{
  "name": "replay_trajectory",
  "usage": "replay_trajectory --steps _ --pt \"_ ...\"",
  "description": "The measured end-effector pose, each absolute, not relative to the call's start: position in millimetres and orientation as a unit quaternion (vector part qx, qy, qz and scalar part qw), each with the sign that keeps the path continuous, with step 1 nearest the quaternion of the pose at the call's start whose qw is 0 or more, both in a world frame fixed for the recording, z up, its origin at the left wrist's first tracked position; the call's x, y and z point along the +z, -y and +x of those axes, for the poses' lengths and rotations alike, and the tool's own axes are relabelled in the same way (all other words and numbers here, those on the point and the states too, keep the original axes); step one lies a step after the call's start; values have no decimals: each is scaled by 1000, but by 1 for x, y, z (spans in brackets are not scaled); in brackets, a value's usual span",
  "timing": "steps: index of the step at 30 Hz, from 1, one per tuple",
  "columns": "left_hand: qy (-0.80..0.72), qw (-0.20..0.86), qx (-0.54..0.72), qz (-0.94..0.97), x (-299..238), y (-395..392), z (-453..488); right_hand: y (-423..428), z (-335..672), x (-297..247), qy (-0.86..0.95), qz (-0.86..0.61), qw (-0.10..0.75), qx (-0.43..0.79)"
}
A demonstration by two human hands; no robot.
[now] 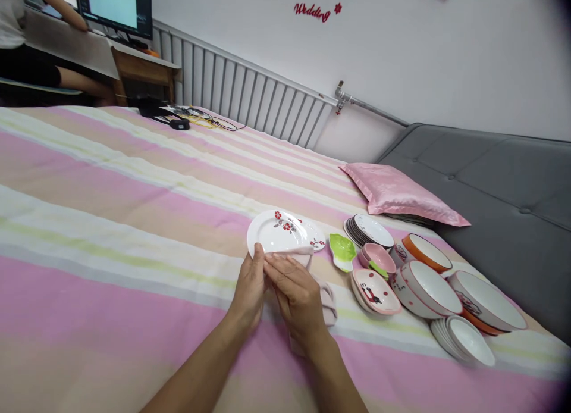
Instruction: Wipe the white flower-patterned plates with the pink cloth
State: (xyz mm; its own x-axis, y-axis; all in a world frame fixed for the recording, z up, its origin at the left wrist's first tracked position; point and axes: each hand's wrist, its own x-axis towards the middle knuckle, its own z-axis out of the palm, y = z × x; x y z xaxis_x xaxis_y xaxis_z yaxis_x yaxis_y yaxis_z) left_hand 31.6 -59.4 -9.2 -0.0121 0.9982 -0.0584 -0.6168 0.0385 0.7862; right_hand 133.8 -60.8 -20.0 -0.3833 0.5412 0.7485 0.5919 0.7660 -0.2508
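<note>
My left hand point(248, 287) grips the near rim of a white plate point(266, 231) with red flowers, thumb on top, tilting it above the bed. My right hand point(298, 291) presses a pale pink cloth point(329, 309) against the plate's near edge; part of the cloth hangs below my fingers. Another flowered plate point(317, 237) shows partly behind the first. Just to the right lies a green leaf-shaped dish point(342, 250). Beyond it are a stack of plates point(375, 228), a small pink bowl point(379, 257) and a pink square bowl point(377, 294) with a cartoon figure.
Farther right stand large white bowls point(435, 288), an orange-sided bowl point(430, 255) and stacked small white bowls point(470, 340). A pink pillow point(401, 187) lies by the grey headboard point(495, 175). Cables point(209, 120) lie at the bed's far edge. A person point(44, 50) sits at a desk, back left.
</note>
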Motion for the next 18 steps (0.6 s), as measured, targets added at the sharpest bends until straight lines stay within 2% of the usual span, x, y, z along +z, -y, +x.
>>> replay_trajectory --steps 8,18 --pt "-344 637 639 261 -4 53 23 63 138 -14 836 -369 403 -54" --pt "-366 604 654 269 -6 50 19 58 151 -18 804 -419 420 -45"
